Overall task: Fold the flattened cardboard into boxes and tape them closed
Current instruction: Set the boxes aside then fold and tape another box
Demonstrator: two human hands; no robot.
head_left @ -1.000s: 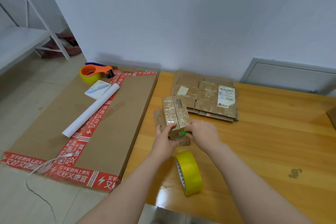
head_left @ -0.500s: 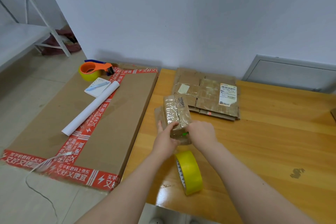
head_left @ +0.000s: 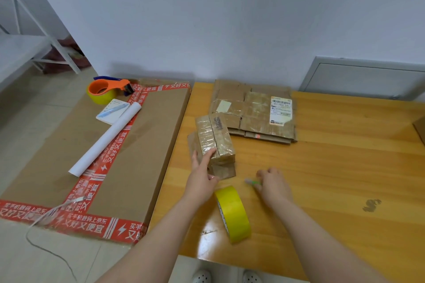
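Wooden table [head_left: 333, 167], seen from the head camera. Small taped box [head_left: 215, 138] sits near the table's left edge, its long axis running near to far; more brown cardboard shows under its near end.

Left hand [head_left: 202, 174] grips the box's near-left corner, with fingers [head_left: 208, 153] laid over the top and the thumb at the near end.

Right hand [head_left: 272, 185] is right of the box and apart from it. Its fingers are curled on a small green object [head_left: 253, 182], too blurred to identify.

Yellow tape roll [head_left: 233, 213] stands on edge on the table between the forearms, near side.

Stack of flattened cardboard [head_left: 255, 110] lies just beyond the box, by the wall.

Left of the table is a large flat carton [head_left: 138, 145], carrying an orange tape dispenser [head_left: 108, 91], a notepad [head_left: 112, 111] and a white paper roll [head_left: 105, 142].
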